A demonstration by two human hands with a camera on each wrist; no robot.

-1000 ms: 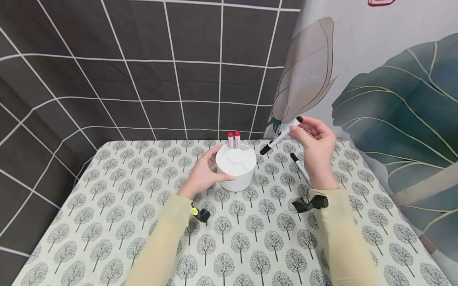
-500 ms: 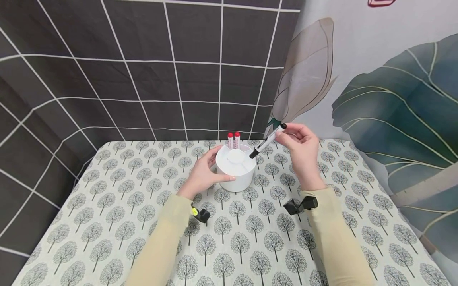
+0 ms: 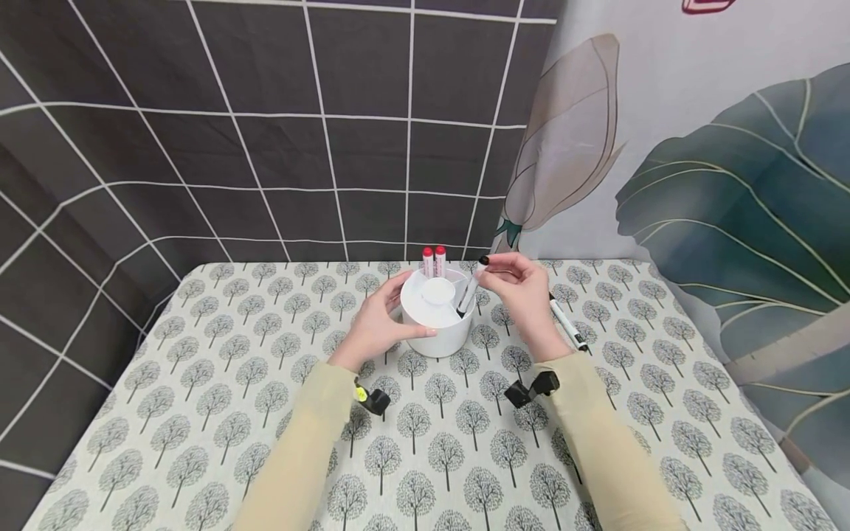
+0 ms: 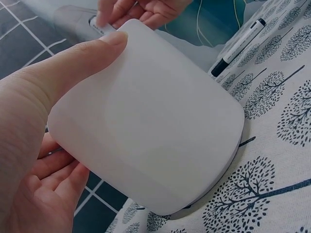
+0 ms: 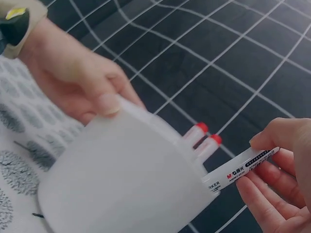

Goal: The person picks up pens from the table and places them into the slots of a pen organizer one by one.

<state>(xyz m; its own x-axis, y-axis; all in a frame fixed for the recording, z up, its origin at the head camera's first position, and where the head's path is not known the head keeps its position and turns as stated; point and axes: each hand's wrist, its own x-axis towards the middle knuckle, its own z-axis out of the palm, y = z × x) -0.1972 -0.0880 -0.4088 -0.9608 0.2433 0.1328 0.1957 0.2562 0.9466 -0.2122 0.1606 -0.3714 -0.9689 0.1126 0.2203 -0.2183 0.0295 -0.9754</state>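
A round white pen holder [image 3: 438, 335] with inner dividers stands on the table. My left hand [image 3: 377, 324] grips its left side, thumb on the front rim and fingers behind. Between the thumb and fingers of my right hand [image 3: 521, 295] is a white marker [image 5: 240, 169] with black ends. Its lower end is inside the holder's right compartment, and it leans toward my right hand. Two red-capped markers [image 3: 434, 261] stand upright in the back compartment. Another black-and-white marker [image 3: 567, 323] lies on the cloth, right of the right hand.
A tree-print cloth [image 3: 265, 442] covers the table. Behind it hangs a dark gridded backdrop [image 3: 358, 147], and a floral curtain [image 3: 730, 221] hangs at the right. Small black cameras [image 3: 375, 400] are strapped on both wrists.
My right hand has moved left and down with the marker, which has turned steeper and now dips into the pen holder. The left hand and the holder stay in place.
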